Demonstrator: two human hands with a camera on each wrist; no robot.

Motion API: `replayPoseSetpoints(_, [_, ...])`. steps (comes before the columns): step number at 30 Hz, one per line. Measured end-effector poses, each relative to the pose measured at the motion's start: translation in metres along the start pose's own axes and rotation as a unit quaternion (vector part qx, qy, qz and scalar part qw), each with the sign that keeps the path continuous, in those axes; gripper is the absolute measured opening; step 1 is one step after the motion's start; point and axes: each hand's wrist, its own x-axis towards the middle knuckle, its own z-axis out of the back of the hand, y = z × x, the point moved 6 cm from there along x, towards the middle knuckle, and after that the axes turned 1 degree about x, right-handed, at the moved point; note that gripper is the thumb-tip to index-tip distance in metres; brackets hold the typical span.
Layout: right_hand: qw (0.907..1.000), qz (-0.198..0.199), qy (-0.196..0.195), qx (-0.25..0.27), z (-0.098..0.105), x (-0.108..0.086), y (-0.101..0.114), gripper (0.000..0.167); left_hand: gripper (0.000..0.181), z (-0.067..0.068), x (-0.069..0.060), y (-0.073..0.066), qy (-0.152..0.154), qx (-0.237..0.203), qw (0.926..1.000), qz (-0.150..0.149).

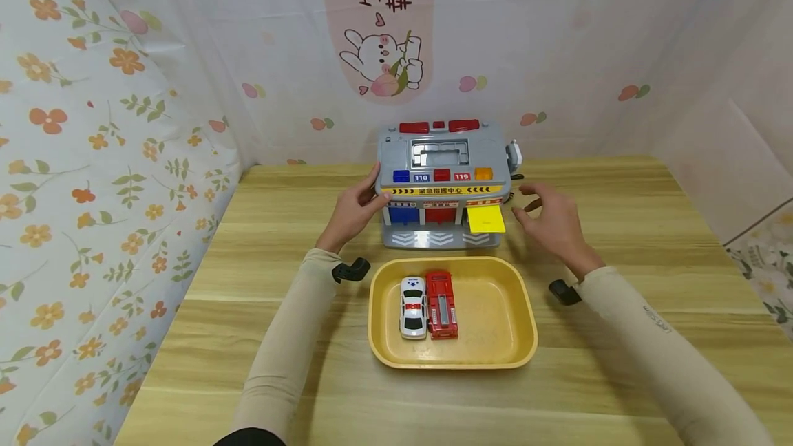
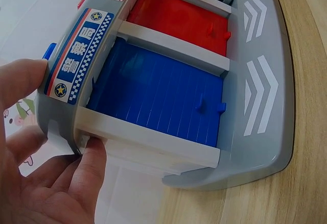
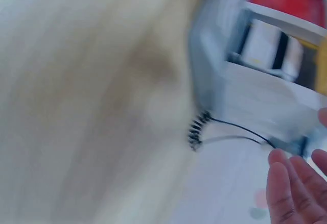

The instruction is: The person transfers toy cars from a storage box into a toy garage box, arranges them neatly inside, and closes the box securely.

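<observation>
A grey toy garage (image 1: 441,188) stands at the back of the table, with a blue door (image 2: 158,91) and a red door (image 2: 179,22) down. Its yellow door (image 1: 486,219) is swung up, and a white toy vehicle (image 3: 265,48) sits in that bay. My left hand (image 1: 353,212) holds the garage's left end by the roof edge, thumb and fingers around the corner. My right hand (image 1: 554,222) hovers just off the right end with loosely bent fingers and nothing in them. Near it are a small grey-white piece (image 1: 514,155) and a coiled black cord (image 3: 199,129).
In front of the garage lies a yellow tray (image 1: 495,363) holding a white police car (image 1: 413,308) and a red fire truck (image 1: 442,305) side by side. A patterned curtain (image 1: 526,33) hangs behind the wooden table (image 1: 279,219).
</observation>
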Motion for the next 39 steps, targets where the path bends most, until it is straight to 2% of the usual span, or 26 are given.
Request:
replayPoseSetpoints(3, [0.9994, 0.017, -0.026, 0.013, 0.014, 0.000, 0.008, 0.041, 0.069, 0.000, 0.000, -0.001, -0.001, 0.001, 1.0000, 0.000])
replayPoseSetpoints(7, [0.9991, 0.029, -0.015, 0.027, 0.019, 0.002, 0.019, 0.056, 0.069, 0.000, 0.000, -0.001, -0.001, 0.003, 1.0000, 0.003])
replayPoseSetpoints(13, [0.9984, 0.039, 0.020, 0.037, 0.008, 0.006, 0.024, 0.087, 0.068, 0.000, -0.002, -0.001, 0.002, -0.004, 1.0000, 0.007])
replayPoseSetpoints(21, [0.9972, 0.034, 0.054, 0.038, -0.009, 0.009, 0.018, 0.109, 0.068, 0.000, -0.002, -0.002, 0.000, 0.001, 1.0000, 0.006])
replayPoseSetpoints(29, [0.9980, 0.021, 0.058, 0.015, -0.028, 0.008, 0.003, 0.117, 0.067, -0.001, -0.001, 0.000, 0.001, -0.004, 1.0000, 0.007])
replayPoseSetpoints(34, [0.9988, 0.026, 0.037, -0.017, -0.034, 0.009, 0.000, 0.117, 0.068, -0.001, -0.002, 0.000, -0.002, 0.001, 0.9999, 0.012])
replayPoseSetpoints(39, [0.9984, 0.051, 0.006, -0.022, -0.038, 0.010, 0.001, 0.114, 0.068, 0.000, -0.001, 0.000, -0.006, 0.008, 0.9999, 0.011])
